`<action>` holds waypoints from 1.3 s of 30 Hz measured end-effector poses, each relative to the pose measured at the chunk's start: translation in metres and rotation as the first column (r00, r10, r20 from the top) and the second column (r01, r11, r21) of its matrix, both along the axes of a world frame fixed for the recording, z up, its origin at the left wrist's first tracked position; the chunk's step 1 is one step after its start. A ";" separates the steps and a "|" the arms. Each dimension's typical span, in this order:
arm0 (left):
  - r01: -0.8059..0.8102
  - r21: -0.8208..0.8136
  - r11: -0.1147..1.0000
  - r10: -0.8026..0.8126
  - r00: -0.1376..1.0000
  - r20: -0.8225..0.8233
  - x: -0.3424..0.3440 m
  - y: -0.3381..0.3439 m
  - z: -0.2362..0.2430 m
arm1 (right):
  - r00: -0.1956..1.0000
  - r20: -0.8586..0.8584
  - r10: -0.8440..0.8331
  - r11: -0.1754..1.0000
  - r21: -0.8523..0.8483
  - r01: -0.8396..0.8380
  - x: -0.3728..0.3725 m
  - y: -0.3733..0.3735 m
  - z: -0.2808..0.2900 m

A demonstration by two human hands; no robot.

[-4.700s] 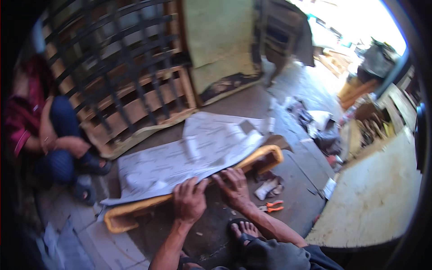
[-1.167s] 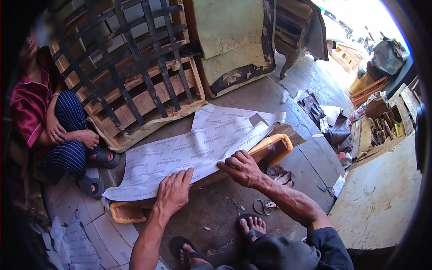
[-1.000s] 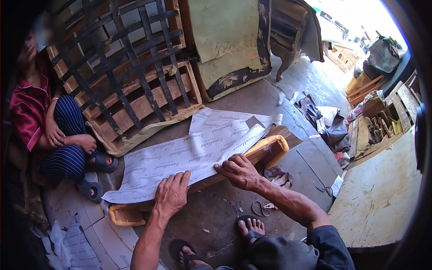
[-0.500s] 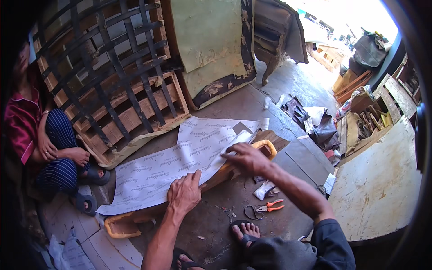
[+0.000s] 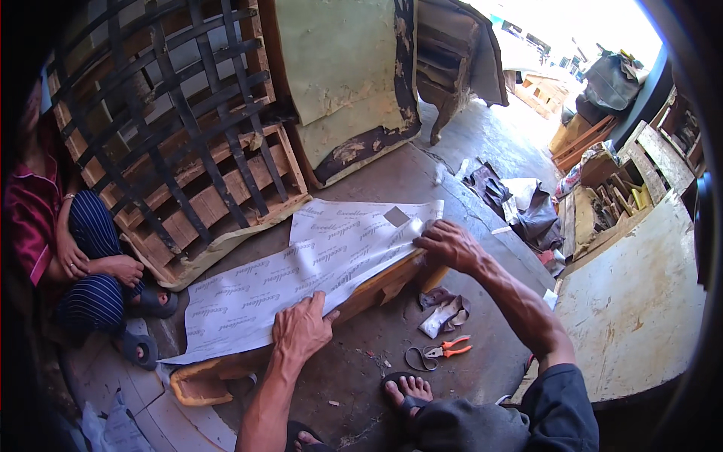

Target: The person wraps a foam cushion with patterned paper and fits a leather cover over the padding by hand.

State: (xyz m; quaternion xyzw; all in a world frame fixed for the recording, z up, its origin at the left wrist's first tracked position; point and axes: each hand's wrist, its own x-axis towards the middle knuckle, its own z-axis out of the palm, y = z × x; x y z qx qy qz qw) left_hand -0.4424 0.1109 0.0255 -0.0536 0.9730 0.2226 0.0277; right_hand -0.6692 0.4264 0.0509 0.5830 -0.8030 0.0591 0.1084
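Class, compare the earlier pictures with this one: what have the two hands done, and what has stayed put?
The right hand slid along the white printed sheet to its far end. The left hand stays flat on the near edge. The foam piece and pliers have not moved.

My left hand (image 5: 301, 329) bare, forearm unsleeved, my right hand (image 5: 449, 245) bare, dark rolled sleeve well behind its fingers, dark sandals.

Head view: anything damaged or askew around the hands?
Yes. The upright pale green panel has torn, peeling dark edging along its right and lower sides. The white printed sheet lies crooked over the yellow foam slab, held flat by the left hand and right hand.
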 end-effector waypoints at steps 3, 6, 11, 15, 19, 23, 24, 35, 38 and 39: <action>0.022 -0.006 1.000 -0.022 1.000 -0.015 0.002 -0.002 0.002 | 0.991 -0.109 -0.072 0.988 -0.147 0.055 0.018 0.018 -0.021; 0.038 -0.005 0.999 -0.038 0.999 -0.019 0.004 -0.003 0.003 | 0.979 -0.020 -0.202 0.966 -0.168 0.195 0.023 0.029 -0.020; 0.044 -0.027 0.999 -0.044 0.999 0.010 0.017 -0.016 0.008 | 0.961 -0.046 -0.271 0.946 -0.200 0.257 0.018 0.028 -0.027; 0.049 -0.034 0.998 -0.049 0.999 0.024 0.042 -0.044 0.012 | 0.939 0.056 -0.340 0.923 -0.172 0.344 0.021 0.027 -0.028; -0.018 -0.018 1.000 0.018 1.000 -0.003 0.068 -0.069 0.012 | 0.933 0.065 -0.354 0.927 -0.108 0.359 0.019 0.023 -0.023; -0.046 -0.032 0.998 0.044 0.997 -0.063 0.075 -0.072 0.007 | 0.939 0.042 -0.343 0.914 -0.214 0.343 0.023 0.021 -0.031; -0.041 -0.043 0.998 0.036 0.993 -0.115 0.075 -0.071 0.005 | 0.933 0.048 -0.356 0.897 -0.261 0.356 0.025 0.021 -0.035; -0.052 -0.039 0.998 0.046 0.989 -0.140 0.078 -0.068 0.006 | 0.906 0.090 -0.413 0.848 -0.326 0.418 0.038 0.016 -0.040; -0.059 -0.043 0.997 0.054 0.992 -0.118 0.077 -0.065 0.007 | 0.898 0.073 -0.433 0.839 -0.331 0.432 0.038 0.019 -0.046; -0.062 -0.048 0.997 0.056 0.992 -0.113 0.076 -0.064 0.007 | 0.898 0.069 -0.434 0.837 -0.337 0.430 0.038 0.020 -0.046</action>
